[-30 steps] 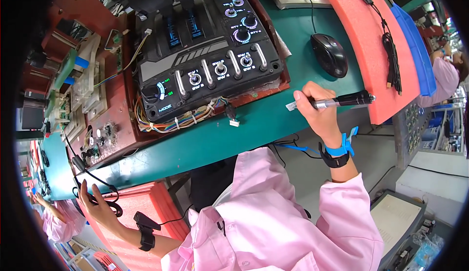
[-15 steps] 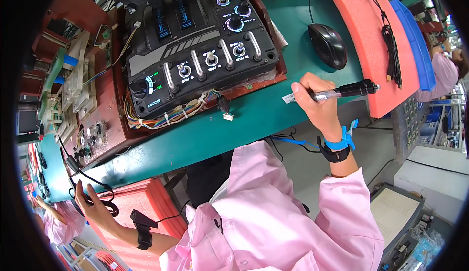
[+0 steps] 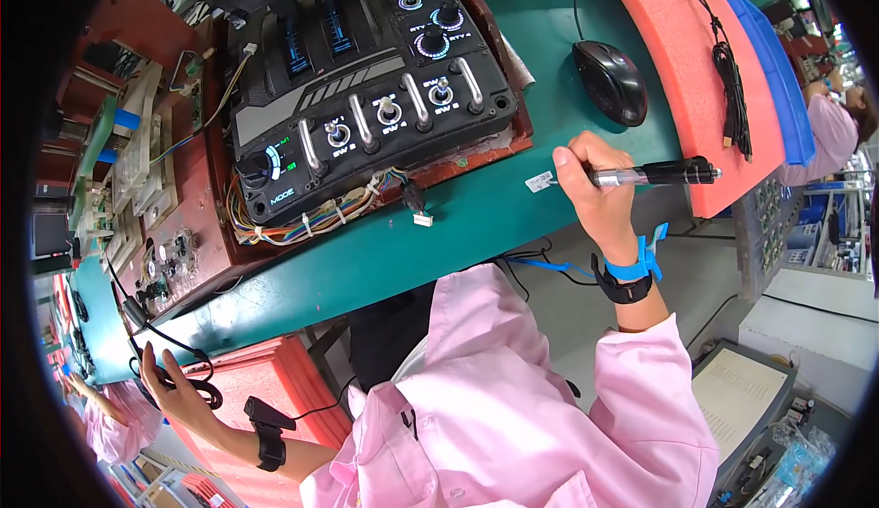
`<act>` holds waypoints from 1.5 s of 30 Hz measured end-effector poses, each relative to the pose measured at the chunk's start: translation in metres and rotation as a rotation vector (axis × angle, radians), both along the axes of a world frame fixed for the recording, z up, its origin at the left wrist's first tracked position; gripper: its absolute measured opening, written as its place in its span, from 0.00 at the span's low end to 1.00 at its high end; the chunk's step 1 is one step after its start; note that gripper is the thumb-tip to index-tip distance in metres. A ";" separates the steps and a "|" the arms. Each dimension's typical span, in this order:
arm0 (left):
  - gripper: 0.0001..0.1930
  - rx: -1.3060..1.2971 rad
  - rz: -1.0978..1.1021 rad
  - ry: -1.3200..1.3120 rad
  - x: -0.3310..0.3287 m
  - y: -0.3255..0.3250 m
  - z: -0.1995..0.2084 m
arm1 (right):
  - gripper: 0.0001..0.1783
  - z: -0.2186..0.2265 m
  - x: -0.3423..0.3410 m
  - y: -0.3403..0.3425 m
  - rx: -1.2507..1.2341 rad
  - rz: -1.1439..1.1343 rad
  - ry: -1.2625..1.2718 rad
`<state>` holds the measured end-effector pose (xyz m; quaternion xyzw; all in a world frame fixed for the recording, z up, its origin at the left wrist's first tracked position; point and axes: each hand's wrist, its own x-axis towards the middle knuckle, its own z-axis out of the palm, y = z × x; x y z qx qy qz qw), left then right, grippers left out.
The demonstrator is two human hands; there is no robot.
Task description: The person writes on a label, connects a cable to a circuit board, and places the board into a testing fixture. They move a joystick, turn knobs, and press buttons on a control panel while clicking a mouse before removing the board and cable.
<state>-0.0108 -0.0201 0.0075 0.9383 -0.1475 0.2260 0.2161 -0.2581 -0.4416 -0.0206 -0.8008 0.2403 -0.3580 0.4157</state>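
My right hand (image 3: 600,199) is closed around a black pen (image 3: 655,174) with a clear barrel, its back end pointing right. A small white label (image 3: 540,182) with a printed code is near the writing end, by the green tabletop; my fingers hide the pen's tip. At the lower left, my left hand (image 3: 183,405) has its fingers curved round a coiled black cable (image 3: 211,391), partly hidden by the hand. The cable runs up toward the table edge. A black control panel (image 3: 366,133) with lit knobs, toggle switches and metal guards sits in a red-brown frame ahead of me.
A black mouse (image 3: 610,84) lies right of the panel. Pink foam (image 3: 723,133) with a coiled cable (image 3: 732,96) borders a blue tray (image 3: 789,133). A loose white connector (image 3: 422,220) hangs from the panel's wiring. Circuit boards (image 3: 169,265) stand left; stacked foam sheets (image 3: 261,398) are below.
My right hand has shifted slightly right with the pen, away from the white label. The left hand and its cable have hardly moved. The view has shifted slightly.
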 end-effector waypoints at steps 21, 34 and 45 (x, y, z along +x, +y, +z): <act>0.16 -0.012 0.028 -0.178 -0.003 -0.005 0.001 | 0.09 0.000 -0.007 0.004 0.108 -0.168 -0.165; 0.04 -0.405 -0.437 -0.032 -0.070 -0.093 -0.009 | 0.14 0.066 -0.033 -0.038 -0.765 -0.466 0.192; 0.02 -0.345 -0.787 0.171 -0.075 -0.156 -0.029 | 0.15 0.122 -0.021 -0.053 -1.090 -0.527 0.146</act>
